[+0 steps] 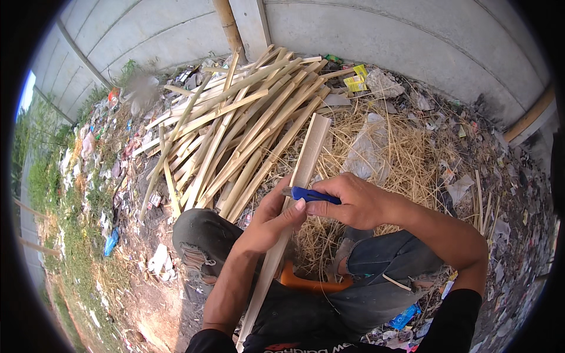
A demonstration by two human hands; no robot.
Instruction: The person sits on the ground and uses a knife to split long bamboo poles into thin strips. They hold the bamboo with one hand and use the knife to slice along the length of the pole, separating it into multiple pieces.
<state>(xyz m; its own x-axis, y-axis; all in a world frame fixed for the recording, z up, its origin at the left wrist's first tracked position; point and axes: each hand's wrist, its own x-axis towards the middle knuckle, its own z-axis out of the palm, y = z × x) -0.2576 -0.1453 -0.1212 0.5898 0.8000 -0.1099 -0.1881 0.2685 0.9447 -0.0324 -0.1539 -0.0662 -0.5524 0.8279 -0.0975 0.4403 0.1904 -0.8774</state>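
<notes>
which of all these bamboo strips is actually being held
The pale bamboo strip gripped in the left hand, its far end jutting forward; the heaped strips lie on the ground, touched by neither hand.

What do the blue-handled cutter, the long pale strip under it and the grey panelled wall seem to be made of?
Blue-handled cutter: handle probably smooth plastic, from its even, saturated colour; grey blade likely metal.
Long pale strip: likely split bamboo, matte, from its troughed face, though wood is possible.
Grey panelled wall: probably concrete, dull, showing joint lines between slabs.
</notes>
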